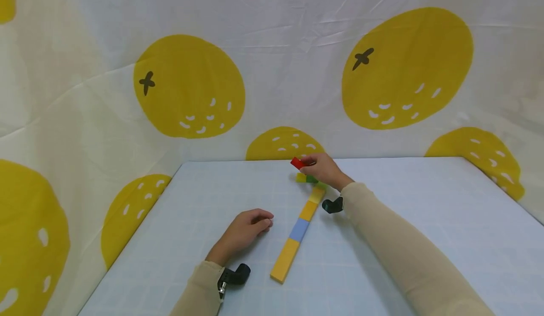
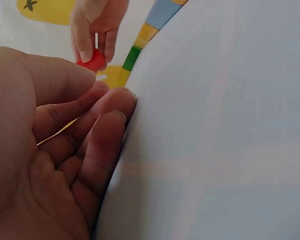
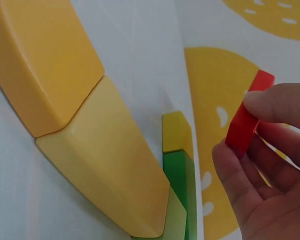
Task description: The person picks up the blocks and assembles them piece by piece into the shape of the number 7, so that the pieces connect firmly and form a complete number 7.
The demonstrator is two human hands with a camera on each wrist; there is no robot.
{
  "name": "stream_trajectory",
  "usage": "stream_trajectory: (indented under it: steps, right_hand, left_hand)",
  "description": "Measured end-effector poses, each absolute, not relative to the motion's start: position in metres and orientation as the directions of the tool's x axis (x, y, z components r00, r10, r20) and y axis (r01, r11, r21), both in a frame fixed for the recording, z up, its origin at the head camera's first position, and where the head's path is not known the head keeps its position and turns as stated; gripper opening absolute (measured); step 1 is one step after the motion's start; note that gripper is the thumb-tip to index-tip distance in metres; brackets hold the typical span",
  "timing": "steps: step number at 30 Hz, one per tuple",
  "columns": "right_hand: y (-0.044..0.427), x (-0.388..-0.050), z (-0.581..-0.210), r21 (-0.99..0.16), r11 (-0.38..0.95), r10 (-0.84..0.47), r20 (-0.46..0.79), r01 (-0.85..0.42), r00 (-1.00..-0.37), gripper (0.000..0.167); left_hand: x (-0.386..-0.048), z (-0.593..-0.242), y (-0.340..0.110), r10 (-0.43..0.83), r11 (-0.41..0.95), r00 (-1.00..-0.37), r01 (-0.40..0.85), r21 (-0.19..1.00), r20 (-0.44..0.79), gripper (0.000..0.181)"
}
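Note:
My right hand (image 1: pixel 324 168) pinches a red block (image 3: pixel 250 114) between thumb and fingers, held above the table's far part. Just below it lie a yellow block (image 3: pixel 176 131) and a green block (image 3: pixel 177 172) end to end, at an angle to a line of blocks. That line runs toward me: a pale yellow block (image 1: pixel 317 194), an orange block (image 1: pixel 308 210), a blue block (image 1: pixel 299 230) and a long orange block (image 1: pixel 285 260). Left of the line, my left hand (image 1: pixel 244 231) rests on the table with loosely curled fingers and nothing in them.
The pale table (image 1: pixel 178 240) has its far edge just behind the blocks. A white cloth (image 1: pixel 293 80) with large yellow fruit prints hangs behind and at the left. Each wrist carries a small black camera, the left one (image 1: pixel 238 274) close to the tabletop.

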State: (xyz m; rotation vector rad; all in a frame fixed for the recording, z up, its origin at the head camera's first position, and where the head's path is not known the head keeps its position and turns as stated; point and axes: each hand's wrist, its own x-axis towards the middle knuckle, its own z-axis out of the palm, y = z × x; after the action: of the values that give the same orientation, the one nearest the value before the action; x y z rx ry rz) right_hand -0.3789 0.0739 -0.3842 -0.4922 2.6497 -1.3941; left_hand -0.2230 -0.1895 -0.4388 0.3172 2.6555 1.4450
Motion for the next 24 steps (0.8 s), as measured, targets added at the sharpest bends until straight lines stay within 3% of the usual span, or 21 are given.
stream_trajectory:
  steps: [24]
  right_hand:
    - [0.050,-0.387,-0.386,-0.731,0.596,-0.384,0.103,-0.332,-0.918,0.035]
  left_hand:
    - [-0.225,-0.442,-0.189,0.210,0.549,-0.978,0.120,0.828,0.002,0.021]
